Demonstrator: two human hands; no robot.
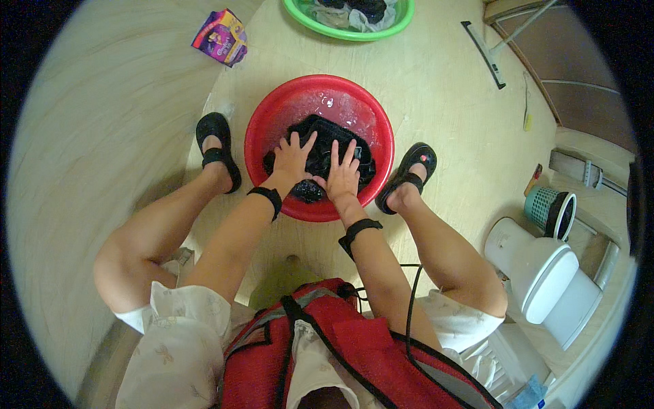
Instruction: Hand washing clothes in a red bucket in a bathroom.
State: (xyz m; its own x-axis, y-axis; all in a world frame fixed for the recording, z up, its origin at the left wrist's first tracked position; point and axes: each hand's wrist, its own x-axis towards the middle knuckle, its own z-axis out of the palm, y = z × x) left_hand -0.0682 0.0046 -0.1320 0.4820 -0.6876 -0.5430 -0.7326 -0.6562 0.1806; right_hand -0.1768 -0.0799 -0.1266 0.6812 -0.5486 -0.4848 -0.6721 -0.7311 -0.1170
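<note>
A round red basin [272,94] stands on the floor between my feet, with suds along its inner wall. Wet black cloth [327,129], perhaps a garment, is bunched inside it. My left hand [293,161] lies on the left part of the cloth, fingers spread. Beside it, my right hand [342,174] presses on the cloth with its fingers apart and pointing away from me. The two thumbs come close together near the middle. Neither hand grips the cloth, and a dark band circles each wrist.
Beyond the red basin is a green basin [354,34] of dark and pale cloth. A purple packet [223,39] lies at the far left. To the right are a floor squeegee [485,58], a white toilet [545,279] and a green basket [538,204]. Black shoes [216,146] flank the red basin.
</note>
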